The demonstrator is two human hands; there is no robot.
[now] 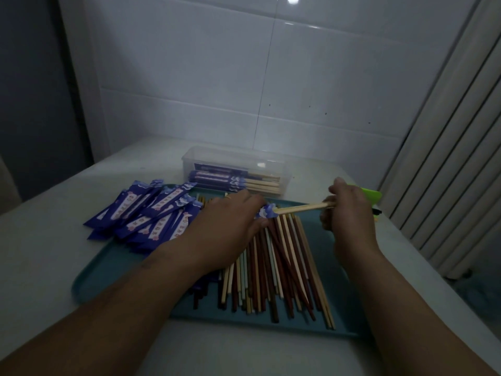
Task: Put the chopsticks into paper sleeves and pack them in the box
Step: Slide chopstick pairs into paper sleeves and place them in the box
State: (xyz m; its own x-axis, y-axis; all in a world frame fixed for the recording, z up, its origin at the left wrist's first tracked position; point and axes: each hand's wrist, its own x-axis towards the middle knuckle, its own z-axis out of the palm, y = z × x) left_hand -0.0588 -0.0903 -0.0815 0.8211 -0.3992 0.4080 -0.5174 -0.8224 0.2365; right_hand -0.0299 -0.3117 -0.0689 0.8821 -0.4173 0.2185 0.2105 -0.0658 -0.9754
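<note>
Few sets are packed so far. The box (189, 165), just behind the tray's far edge, holds a short stack of sleeved chopsticks (230, 181), purple paper to the left and bare pale ends to the right. The exact count is hard to read through the clear wall. By my judgement the task is at an early stage, well under half done.

Most of the work lies on the tray (108, 270). A thick heap of loose chopsticks (273, 272), brown, pale and greyish, covers the tray's middle and right part, with the near ends reaching toward its near edge. A pile of empty sleeves (146, 213) spreads over the tray's far left corner and spills past its left edge onto the table (40, 253).

1 set is in hand, above the far part of the tray. The left hand (230, 226) grips a sleeve (267, 211) with fingers curled round it, and only the printed mouth shows past the thumb. The right hand (349, 210) pinches the end of a pale pair (301, 208), whose tips sit at or just inside that mouth. How deep they sit I cannot tell, as the left hand hides the rest of the sleeve. This set looks partway sleeved, not yet ready for the box.

Left to do, as I judge it: finish this insertion, lay the set in the box, then repeat for the whole heap. A green thing (370, 195) lies off the tray's far right corner, partly behind the right hand.
</note>
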